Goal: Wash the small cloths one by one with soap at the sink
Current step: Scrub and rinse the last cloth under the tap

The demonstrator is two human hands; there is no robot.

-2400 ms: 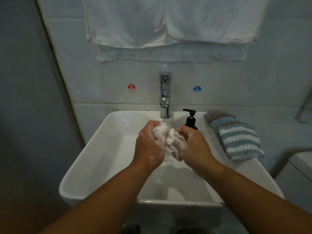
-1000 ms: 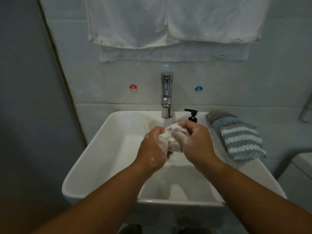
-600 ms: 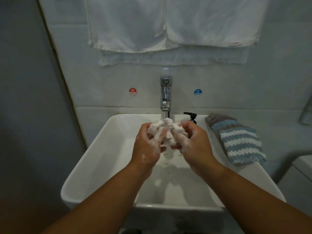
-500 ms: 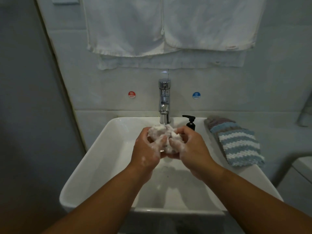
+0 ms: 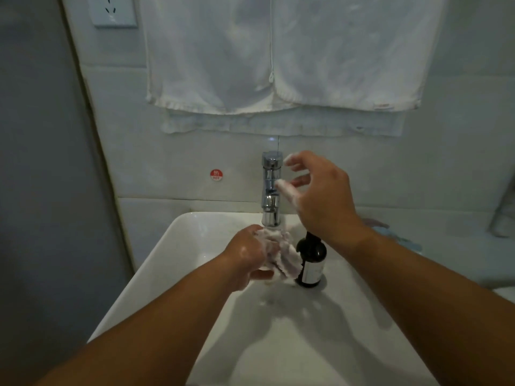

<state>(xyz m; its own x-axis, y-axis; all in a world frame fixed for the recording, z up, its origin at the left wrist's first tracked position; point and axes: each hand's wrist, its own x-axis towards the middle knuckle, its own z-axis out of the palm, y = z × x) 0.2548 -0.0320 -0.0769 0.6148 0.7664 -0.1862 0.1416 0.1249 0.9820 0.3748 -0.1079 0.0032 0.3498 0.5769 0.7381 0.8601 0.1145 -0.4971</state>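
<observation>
My left hand [image 5: 246,256] grips a soapy white small cloth [image 5: 281,253] just under the spout of the chrome faucet [image 5: 271,188], over the white sink [image 5: 178,240]. My right hand [image 5: 320,196] is raised beside the faucet's upper part, fingers spread and foamy, holding nothing; the fingertips are close to the faucet, and whether they touch it I cannot tell. A dark soap pump bottle [image 5: 310,260] stands on the sink's back edge, right of the cloth, its pump head hidden behind my right wrist.
Striped cloths [image 5: 395,235] lie on the ledge to the right, mostly hidden by my right forearm. White towels [image 5: 278,65] hang on the wall above the faucet. A red HOT sticker [image 5: 216,174] and a wall socket [image 5: 113,9] are to the left.
My right hand let go of the cloth and rose to the faucet's upper part. My left hand now holds the cloth alone. The view tilted upward.
</observation>
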